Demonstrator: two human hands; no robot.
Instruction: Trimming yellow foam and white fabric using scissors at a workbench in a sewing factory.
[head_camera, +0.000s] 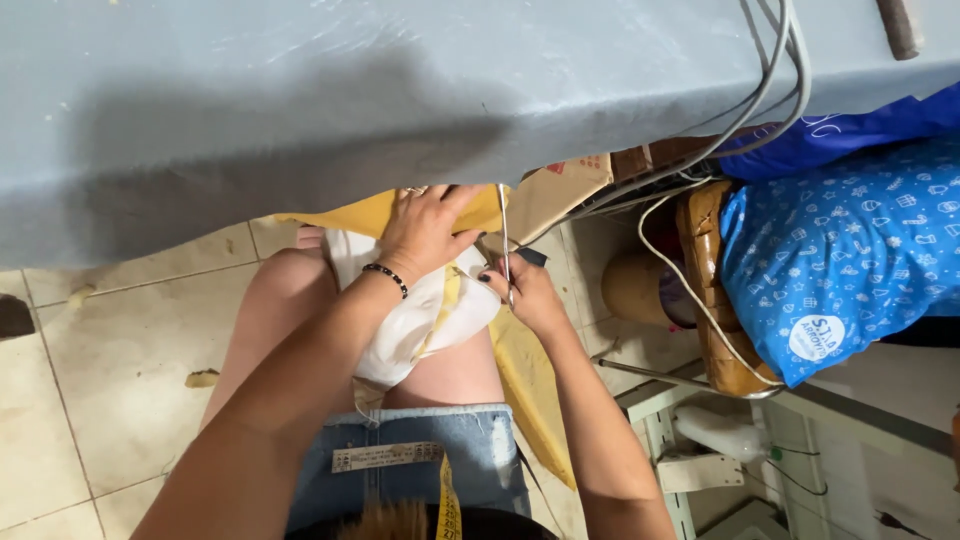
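My left hand (425, 232) presses flat on a piece of yellow fabric (375, 213) at the table's near edge, above my lap. A white and yellow cloth bundle (430, 320) lies on my thighs under that wrist, which wears a dark bead bracelet. My right hand (522, 290) grips a pair of scissors (503, 235) whose thin metal blades point up toward the table edge, right beside the yellow fabric. More yellow fabric (530, 390) hangs down past my right thigh. A yellow measuring tape (447, 505) dangles over my denim shorts.
A grey-blue covered table (350, 90) fills the top. Grey cables (760, 90) drop off its right edge. A blue patterned bag (850, 250) rests on a wooden stool (712, 300) at right, beside a cardboard box (555, 190). Tiled floor (110, 340) lies at left.
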